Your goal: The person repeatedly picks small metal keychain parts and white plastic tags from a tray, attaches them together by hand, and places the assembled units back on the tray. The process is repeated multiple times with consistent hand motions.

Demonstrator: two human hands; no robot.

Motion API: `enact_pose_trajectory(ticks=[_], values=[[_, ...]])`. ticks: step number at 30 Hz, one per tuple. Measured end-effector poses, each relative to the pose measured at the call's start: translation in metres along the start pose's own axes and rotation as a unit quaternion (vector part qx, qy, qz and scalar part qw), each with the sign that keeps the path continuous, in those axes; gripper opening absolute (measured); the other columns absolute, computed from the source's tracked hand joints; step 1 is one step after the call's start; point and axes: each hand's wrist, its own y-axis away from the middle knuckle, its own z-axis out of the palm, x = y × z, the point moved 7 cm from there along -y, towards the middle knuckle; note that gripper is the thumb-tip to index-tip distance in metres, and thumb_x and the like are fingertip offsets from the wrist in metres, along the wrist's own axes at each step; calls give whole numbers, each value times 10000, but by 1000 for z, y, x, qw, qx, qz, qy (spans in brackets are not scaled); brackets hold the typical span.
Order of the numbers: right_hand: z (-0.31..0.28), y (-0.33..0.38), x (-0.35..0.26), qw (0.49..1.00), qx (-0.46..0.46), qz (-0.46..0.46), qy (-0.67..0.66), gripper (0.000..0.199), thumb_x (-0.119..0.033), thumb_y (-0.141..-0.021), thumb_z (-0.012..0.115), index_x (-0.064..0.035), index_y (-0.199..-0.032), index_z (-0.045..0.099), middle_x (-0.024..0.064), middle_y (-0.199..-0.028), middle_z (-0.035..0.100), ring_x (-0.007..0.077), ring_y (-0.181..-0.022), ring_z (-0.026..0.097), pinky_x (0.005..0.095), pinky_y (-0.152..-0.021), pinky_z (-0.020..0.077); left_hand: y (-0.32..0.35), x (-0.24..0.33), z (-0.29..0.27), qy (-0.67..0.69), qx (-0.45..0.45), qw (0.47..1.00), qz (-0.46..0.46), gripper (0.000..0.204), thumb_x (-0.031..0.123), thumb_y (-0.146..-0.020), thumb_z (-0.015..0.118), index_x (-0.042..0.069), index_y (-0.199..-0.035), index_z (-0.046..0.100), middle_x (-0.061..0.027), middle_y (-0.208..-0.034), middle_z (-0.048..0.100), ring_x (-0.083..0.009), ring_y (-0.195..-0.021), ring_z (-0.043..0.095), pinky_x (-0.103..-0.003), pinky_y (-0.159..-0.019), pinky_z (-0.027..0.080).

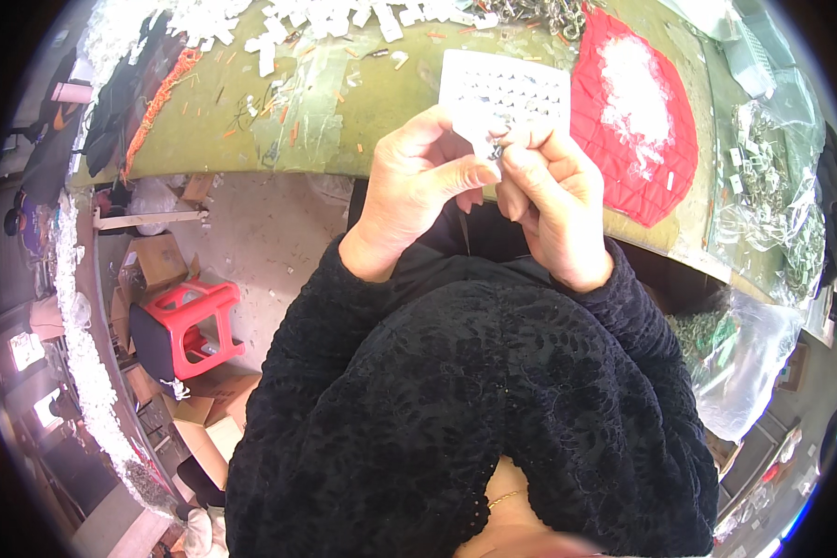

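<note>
My left hand (417, 181) and my right hand (558, 195) meet just over the table's near edge, fingertips almost touching. A small white tag (481, 141) shows at the thumb and fingers of my left hand, which are closed on it. Thumb and forefinger of my right hand pinch a tiny shiny metal piece (496, 152) right beside the tag. Whether the two pieces are joined, I cannot tell. Behind my hands lies a white card (470, 79) carrying rows of small silvery pieces; my fingers cover its lower part.
On the green tabletop (242, 121), white tags (307, 14) are heaped at the back. A red quilted cloth (665, 186) with white bits lies right of the card. Bagged metal chains (763, 177) sit farther right. A red stool (195, 321) and cardboard boxes (158, 260) stand on the floor at left.
</note>
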Motion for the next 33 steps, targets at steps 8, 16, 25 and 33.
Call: enact_pose_trajectory(ticks=[8,16,25,33], values=[[-4,4,5,998,27,41,-44,119,-111,-978,558,-4,-1030,571,-38,-639,494,31,-528,382,193,-504,292,3,0,3,-5,17,1000,-6,276,51,-839,733,1,-1086,620,-70,-894,661,-100,-603,585,-204,-467,466],[-1,4,7,999,35,-26,-16,154,-95,-970,558,-10,-1097,570,-12,-670,512,50,-503,387,215,-504,316,2,1,0,29,7,999,19,243,41,-846,720,-9,-1056,609,-116,-975,668,-124,-627,602,-215,-452,477],[-3,3,8,999,15,36,25,163,-104,-973,552,-16,-1109,577,-22,-642,504,47,-481,363,206,-484,292,7,2,-2,-11,10,1000,9,250,28,-839,725,-9,-1054,604,-126,-984,669,-132,-650,616,-222,-466,490],[5,0,9,993,-19,39,-109,193,-98,-985,530,4,-1135,597,-34,-612,481,43,-492,363,219,-503,322,3,4,-2,-20,9,999,32,251,40,-843,728,0,-1039,577,-130,-961,668,-136,-661,620,-222,-472,494]])
